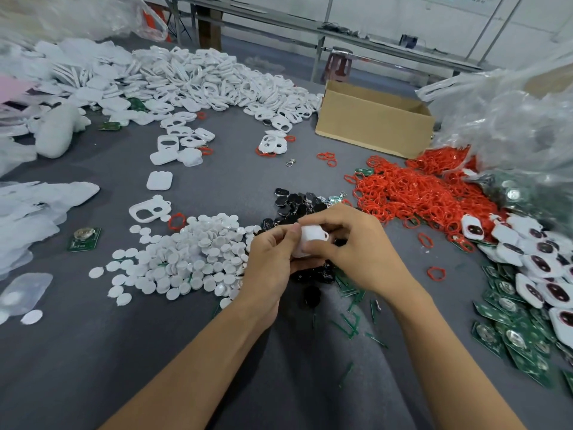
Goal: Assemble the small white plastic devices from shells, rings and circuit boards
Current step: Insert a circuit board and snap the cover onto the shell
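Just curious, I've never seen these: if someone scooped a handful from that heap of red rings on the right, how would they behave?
The red rings look thin and bent out of round, so they are probably floppy and light. They lie tangled in the heap, so a handful would likely drag neighbours along. Loose ones lie flat and seem unlikely to roll.

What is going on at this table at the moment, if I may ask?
A person is assembling small white devices by hand. The left hand and right hand both grip one white shell above the grey table, over a heap of black parts. Supplies lie around: white discs to the left, red rings and green circuit boards to the right, loose shells at the back beside a cardboard box. Part-built units lie at the right.
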`<action>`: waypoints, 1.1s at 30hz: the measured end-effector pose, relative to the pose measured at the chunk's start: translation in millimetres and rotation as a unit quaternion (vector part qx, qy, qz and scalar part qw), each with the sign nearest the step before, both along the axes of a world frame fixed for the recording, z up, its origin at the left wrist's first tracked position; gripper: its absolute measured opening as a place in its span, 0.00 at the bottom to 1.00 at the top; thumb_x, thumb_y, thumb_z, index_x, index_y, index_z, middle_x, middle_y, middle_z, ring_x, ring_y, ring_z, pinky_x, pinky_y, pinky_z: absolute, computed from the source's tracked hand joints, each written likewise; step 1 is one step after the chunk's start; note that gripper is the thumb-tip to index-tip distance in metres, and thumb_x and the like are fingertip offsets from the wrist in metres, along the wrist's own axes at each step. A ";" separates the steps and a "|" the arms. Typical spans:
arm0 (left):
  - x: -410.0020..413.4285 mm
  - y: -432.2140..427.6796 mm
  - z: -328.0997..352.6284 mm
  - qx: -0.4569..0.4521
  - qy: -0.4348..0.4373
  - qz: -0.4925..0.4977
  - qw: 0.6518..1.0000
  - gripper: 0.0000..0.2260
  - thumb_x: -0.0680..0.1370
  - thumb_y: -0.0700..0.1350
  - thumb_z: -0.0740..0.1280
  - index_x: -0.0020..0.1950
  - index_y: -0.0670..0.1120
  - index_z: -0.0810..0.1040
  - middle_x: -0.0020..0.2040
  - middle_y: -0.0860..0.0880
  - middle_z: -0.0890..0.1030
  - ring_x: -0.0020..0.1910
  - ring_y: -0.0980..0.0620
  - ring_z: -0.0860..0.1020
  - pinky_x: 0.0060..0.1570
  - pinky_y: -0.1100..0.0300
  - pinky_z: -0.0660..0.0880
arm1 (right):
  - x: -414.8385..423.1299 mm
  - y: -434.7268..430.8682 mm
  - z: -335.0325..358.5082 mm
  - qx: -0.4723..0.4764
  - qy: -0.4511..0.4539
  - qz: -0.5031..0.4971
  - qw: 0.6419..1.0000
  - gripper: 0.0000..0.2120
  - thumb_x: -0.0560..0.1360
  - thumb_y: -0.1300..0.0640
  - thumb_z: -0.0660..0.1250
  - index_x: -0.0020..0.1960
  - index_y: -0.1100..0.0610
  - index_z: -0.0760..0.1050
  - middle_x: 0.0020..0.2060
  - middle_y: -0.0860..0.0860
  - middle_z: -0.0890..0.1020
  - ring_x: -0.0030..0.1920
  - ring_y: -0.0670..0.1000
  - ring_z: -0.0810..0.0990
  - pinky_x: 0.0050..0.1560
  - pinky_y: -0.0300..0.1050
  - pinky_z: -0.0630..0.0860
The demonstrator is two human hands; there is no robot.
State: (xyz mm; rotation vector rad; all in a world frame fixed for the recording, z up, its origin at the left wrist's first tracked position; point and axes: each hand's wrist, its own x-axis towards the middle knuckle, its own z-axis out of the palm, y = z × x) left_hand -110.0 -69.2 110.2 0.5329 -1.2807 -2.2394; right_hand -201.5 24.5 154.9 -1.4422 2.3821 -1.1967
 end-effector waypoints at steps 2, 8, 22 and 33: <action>-0.7 1.4 -0.5 -0.020 -0.003 0.004 1.000 0.11 0.83 0.40 0.60 0.49 0.40 0.81 0.44 0.45 0.85 0.40 0.52 0.84 0.40 0.61 0.81 | -1.8 0.7 -2.2 -0.011 -0.044 -0.033 0.998 0.09 0.73 0.59 0.72 0.53 0.53 0.82 0.42 0.48 0.83 0.41 0.47 0.80 0.42 0.38 0.76; -0.8 4.3 -3.3 -0.115 -0.048 0.025 0.992 0.09 0.82 0.39 0.61 0.48 0.43 0.81 0.46 0.47 0.83 0.41 0.57 0.82 0.44 0.59 0.82 | -5.5 3.8 -3.3 -0.035 -0.239 -0.072 0.968 0.04 0.74 0.63 0.71 0.40 0.59 0.81 0.29 0.55 0.79 0.25 0.45 0.73 0.28 0.34 0.71; 2.1 2.1 -6.1 -0.197 -0.061 0.068 0.976 0.08 0.81 0.39 0.64 0.47 0.46 0.82 0.42 0.52 0.84 0.43 0.54 0.82 0.38 0.62 0.78 | 0.7 -2.9 -8.9 -0.061 -0.206 -0.103 0.971 0.06 0.72 0.65 0.73 0.37 0.58 0.80 0.25 0.52 0.77 0.25 0.45 0.72 0.30 0.35 0.71; 1.4 5.3 -0.5 -0.069 0.000 -0.003 0.998 0.06 0.79 0.37 0.67 0.54 0.43 0.79 0.44 0.45 0.86 0.44 0.50 0.85 0.43 0.65 0.80 | -7.8 4.4 -2.0 -0.019 -0.207 -0.099 0.973 0.07 0.76 0.59 0.69 0.39 0.55 0.77 0.25 0.49 0.78 0.24 0.48 0.73 0.28 0.40 0.70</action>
